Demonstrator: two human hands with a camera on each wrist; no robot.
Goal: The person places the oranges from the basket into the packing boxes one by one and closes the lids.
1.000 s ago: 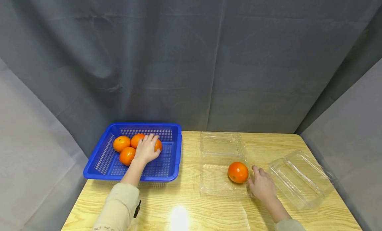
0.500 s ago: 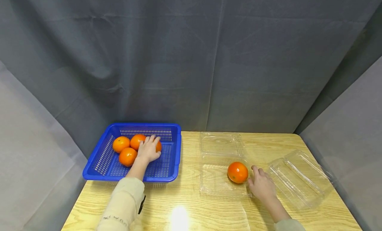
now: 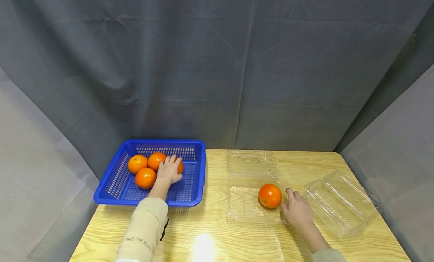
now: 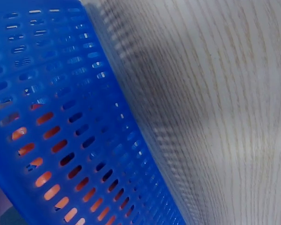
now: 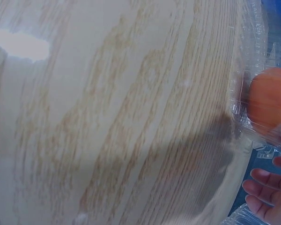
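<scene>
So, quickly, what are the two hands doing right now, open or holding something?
Left hand: over an orange in the basket; whether it grips can't be told.
Right hand: open, beside the clear box.

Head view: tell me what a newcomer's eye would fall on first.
The blue basket on the left catches the eye first, holding vivid orange fruits, with the left hand on the rightmost fruit. Next is the lone fruit in the open clear container, right of centre, beside the right hand.
</scene>
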